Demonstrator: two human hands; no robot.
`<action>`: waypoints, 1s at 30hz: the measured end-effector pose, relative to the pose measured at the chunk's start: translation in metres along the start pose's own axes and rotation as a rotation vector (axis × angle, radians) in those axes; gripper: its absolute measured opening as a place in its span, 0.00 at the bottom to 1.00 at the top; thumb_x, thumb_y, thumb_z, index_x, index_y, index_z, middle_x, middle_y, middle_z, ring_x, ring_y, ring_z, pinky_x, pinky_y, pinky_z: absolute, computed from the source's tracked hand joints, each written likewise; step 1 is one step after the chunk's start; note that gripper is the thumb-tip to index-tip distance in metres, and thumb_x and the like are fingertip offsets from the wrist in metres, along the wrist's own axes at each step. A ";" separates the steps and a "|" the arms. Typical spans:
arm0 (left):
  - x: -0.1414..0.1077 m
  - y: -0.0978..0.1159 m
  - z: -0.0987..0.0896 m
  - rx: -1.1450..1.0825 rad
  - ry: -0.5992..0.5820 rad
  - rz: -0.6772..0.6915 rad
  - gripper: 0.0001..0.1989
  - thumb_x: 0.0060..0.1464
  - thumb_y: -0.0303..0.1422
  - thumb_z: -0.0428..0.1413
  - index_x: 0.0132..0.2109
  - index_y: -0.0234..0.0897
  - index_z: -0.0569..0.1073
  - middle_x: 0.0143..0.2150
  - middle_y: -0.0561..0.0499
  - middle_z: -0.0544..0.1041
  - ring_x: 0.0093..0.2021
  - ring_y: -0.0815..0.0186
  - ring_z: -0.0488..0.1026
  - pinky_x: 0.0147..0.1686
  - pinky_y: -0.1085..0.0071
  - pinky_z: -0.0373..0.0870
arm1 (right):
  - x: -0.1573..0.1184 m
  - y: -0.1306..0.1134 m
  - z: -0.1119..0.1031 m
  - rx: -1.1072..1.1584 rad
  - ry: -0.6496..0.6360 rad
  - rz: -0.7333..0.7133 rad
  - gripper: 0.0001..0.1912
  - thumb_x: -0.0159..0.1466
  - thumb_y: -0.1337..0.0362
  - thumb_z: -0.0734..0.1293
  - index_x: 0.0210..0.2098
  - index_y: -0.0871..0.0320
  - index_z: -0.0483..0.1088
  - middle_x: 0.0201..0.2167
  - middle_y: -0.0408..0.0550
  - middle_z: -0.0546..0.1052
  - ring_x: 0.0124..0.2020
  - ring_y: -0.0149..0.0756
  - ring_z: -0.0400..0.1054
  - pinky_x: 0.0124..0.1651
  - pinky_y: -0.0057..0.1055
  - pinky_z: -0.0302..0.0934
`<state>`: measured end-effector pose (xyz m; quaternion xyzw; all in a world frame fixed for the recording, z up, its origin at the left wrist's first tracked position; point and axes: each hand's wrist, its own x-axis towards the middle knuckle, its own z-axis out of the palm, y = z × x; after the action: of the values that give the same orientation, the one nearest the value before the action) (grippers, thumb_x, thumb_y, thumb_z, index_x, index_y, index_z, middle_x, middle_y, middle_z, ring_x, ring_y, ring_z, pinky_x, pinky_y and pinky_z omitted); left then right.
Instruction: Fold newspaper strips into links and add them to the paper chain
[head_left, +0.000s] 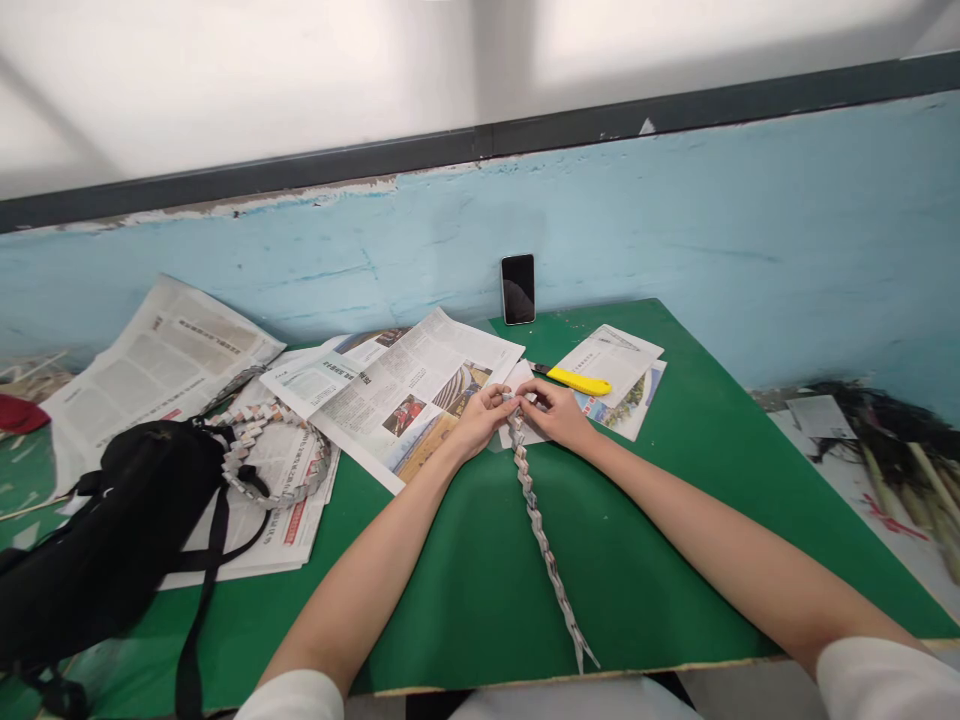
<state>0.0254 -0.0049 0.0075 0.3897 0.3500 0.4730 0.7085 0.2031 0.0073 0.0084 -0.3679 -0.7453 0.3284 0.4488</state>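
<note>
A zigzag chain of folded newspaper strips [541, 530] runs down the green table from between my two hands toward the front edge, where its tail splits in two. My left hand [484, 418] pinches the chain's upper end from the left. From the right, my right hand [559, 412] grips the same end, its fingertips close to the left thumb. Exactly how the fingers meet the topmost folds is too small to tell. Beyond the right hand lies a yellow utility knife [577, 380], partly on some cut paper pieces [611, 365].
Newspaper sheets [420, 385] spread left of my hands. A phone [518, 289] leans against the blue wall. A black bag [127, 530] with straps and a coiled paper chain [281, 495] occupy the left side. The green table [675, 590] ends at a right edge, with stalks [911, 480] beyond.
</note>
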 end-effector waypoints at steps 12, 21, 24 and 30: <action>0.002 -0.002 -0.002 -0.033 0.079 -0.001 0.24 0.39 0.35 0.74 0.41 0.32 0.74 0.30 0.51 0.79 0.28 0.71 0.75 0.32 0.75 0.69 | 0.000 0.000 0.000 -0.003 0.005 0.004 0.08 0.68 0.58 0.65 0.39 0.55 0.73 0.34 0.46 0.78 0.27 0.34 0.67 0.32 0.32 0.62; 0.006 -0.004 -0.004 -0.104 0.124 -0.013 0.21 0.40 0.34 0.74 0.39 0.31 0.75 0.29 0.52 0.78 0.29 0.70 0.76 0.35 0.72 0.73 | 0.000 -0.001 0.001 0.049 0.012 0.033 0.11 0.68 0.55 0.66 0.39 0.55 0.73 0.34 0.47 0.78 0.29 0.35 0.70 0.32 0.32 0.64; 0.007 -0.003 -0.004 -0.147 0.111 0.013 0.20 0.41 0.34 0.74 0.38 0.31 0.75 0.31 0.50 0.79 0.32 0.68 0.78 0.39 0.70 0.75 | -0.001 -0.002 -0.001 0.064 0.021 0.043 0.13 0.69 0.54 0.64 0.41 0.56 0.74 0.37 0.48 0.79 0.29 0.35 0.70 0.31 0.32 0.64; 0.009 -0.004 -0.005 -0.199 0.093 0.029 0.17 0.44 0.33 0.72 0.37 0.31 0.75 0.31 0.50 0.78 0.31 0.69 0.77 0.37 0.72 0.75 | -0.006 -0.008 -0.001 -0.008 0.005 -0.085 0.11 0.70 0.57 0.63 0.43 0.54 0.75 0.40 0.50 0.80 0.40 0.42 0.74 0.45 0.37 0.68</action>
<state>0.0256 0.0036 0.0006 0.3002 0.3282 0.5333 0.7195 0.2041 -0.0011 0.0127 -0.3385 -0.7605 0.3050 0.4626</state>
